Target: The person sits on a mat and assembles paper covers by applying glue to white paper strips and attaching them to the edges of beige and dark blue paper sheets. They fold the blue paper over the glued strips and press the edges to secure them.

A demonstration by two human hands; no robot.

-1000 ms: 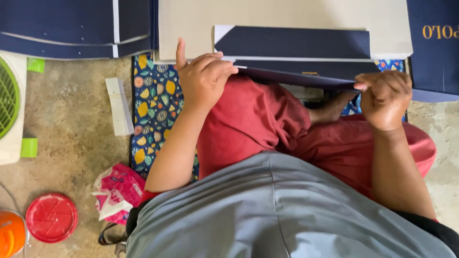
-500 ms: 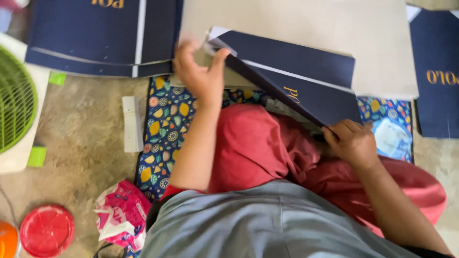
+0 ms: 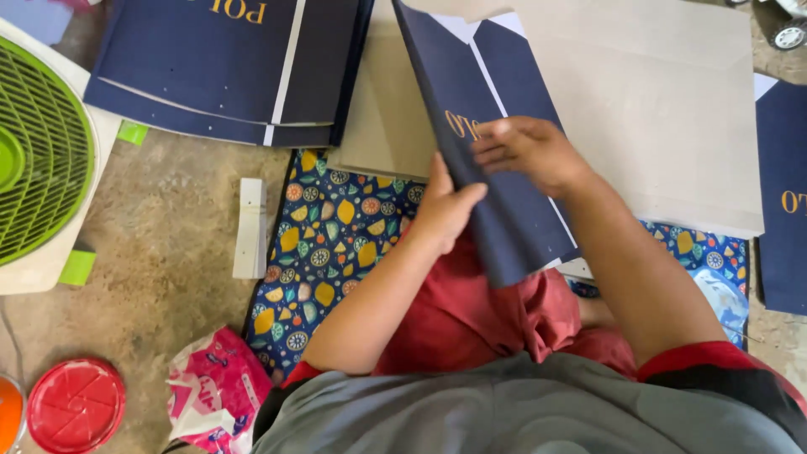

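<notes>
Bare concrete floor [image 3: 168, 252] is lying under the patterned mat [image 3: 336, 244] I am sitting on. Above that mat, my left hand [image 3: 444, 210] is pinching the navy paper bag [image 3: 496, 185] at its edge, while my right hand [image 3: 525, 147] is resting on top, fingers seemingly curled, beside the grey cardboard sheet [image 3: 656, 109].

Two hands [image 3: 445, 210] [image 3: 525, 151], one fan [image 3: 38, 151], one red lid [image 3: 76, 405]

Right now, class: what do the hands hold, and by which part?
Both hold a folded navy paper sheet: left hand at its left edge, right hand on its face.
</notes>
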